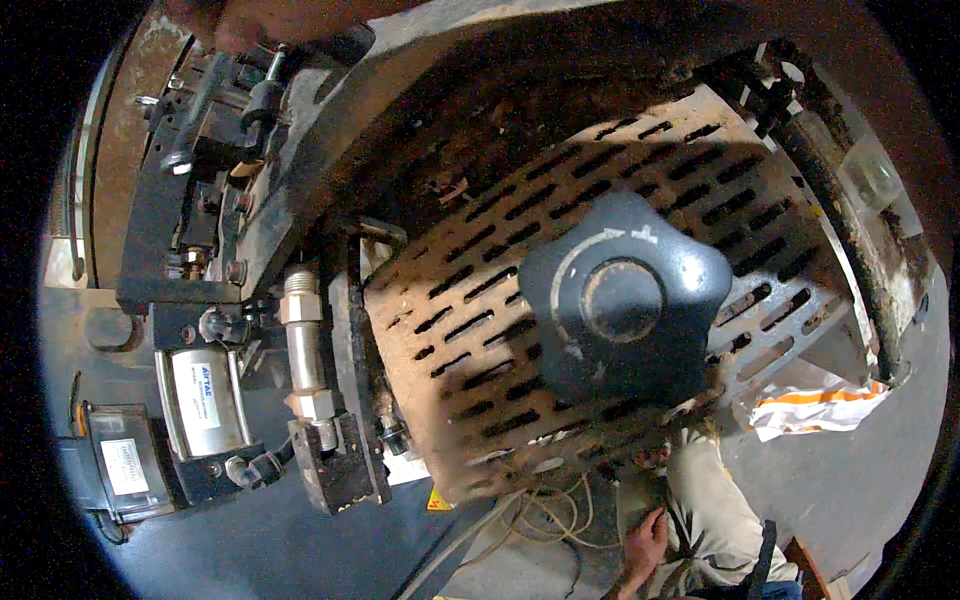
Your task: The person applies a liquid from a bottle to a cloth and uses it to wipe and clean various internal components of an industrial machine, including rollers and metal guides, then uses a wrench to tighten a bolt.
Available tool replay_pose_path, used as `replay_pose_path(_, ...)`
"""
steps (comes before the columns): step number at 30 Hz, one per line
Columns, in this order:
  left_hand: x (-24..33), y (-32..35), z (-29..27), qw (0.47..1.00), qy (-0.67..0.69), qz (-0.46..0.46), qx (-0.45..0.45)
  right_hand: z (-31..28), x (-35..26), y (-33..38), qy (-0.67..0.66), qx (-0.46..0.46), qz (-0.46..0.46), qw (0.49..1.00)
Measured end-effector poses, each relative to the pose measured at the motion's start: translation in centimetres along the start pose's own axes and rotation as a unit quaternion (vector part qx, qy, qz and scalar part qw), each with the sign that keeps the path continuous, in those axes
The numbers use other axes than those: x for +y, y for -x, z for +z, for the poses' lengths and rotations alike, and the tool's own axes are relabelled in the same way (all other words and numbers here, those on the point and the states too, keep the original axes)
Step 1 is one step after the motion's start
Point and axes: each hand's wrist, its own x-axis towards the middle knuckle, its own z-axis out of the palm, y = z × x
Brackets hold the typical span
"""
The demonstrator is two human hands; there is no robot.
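Note:
My left hand (647, 541) is low in the picture, beside the leg in pale trousers (715, 510). Its fingers look curled in; anything inside them is hidden. Across the top left lies a dark, blurred stretch of skin (255, 22), seemingly my right hand, close above a black clamp mechanism (205, 120) with a rod and bolts; its fingers cannot be made out. A large black star-shaped knob (625, 300) fills the middle, in front of a dusty slotted metal plate (460, 290). Neither hand touches the knob.
At the left stand a silver pneumatic cylinder (203, 400), a metal threaded fitting (305, 345) and a dark box with a white label (122, 465). Pale cables (540, 515) coil below the plate. A white and orange wrapper (815, 410) lies at the right.

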Motion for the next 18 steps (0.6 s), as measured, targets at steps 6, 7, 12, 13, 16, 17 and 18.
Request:
replay_pose_path(6,-0.7,0.6,-0.3,0.995,0.040,-0.074,-0.057,-0.5,0.4,-0.2,-0.003,0.004,0.008,1.000)
replay_pose_path(7,-0.9,0.5,0.0,0.994,0.045,-0.080,-0.059,-0.6,0.4,-0.1,-0.004,0.005,0.007,1.000)
replay_pose_path(12,-2.5,1.2,1.9,0.997,0.066,-0.022,-0.012,0.6,-0.5,-0.9,-0.011,0.002,0.006,1.000)
replay_pose_path(13,-2.5,1.1,2.0,0.998,0.058,-0.013,-0.005,0.6,-0.1,-0.3,-0.015,0.004,0.011,1.000)
replay_pose_path(16,-2.7,1.7,1.2,0.995,-0.009,-0.053,-0.081,0.3,0.2,1.3,-0.016,0.008,0.021,1.000)
replay_pose_path(17,-2.8,1.7,1.0,0.993,-0.017,-0.061,-0.102,0.2,0.1,1.2,-0.013,0.006,0.021,1.000)
replay_pose_path(18,-2.8,1.6,0.9,0.991,-0.011,-0.068,-0.112,0.0,0.4,0.9,-0.010,0.011,0.020,1.000)
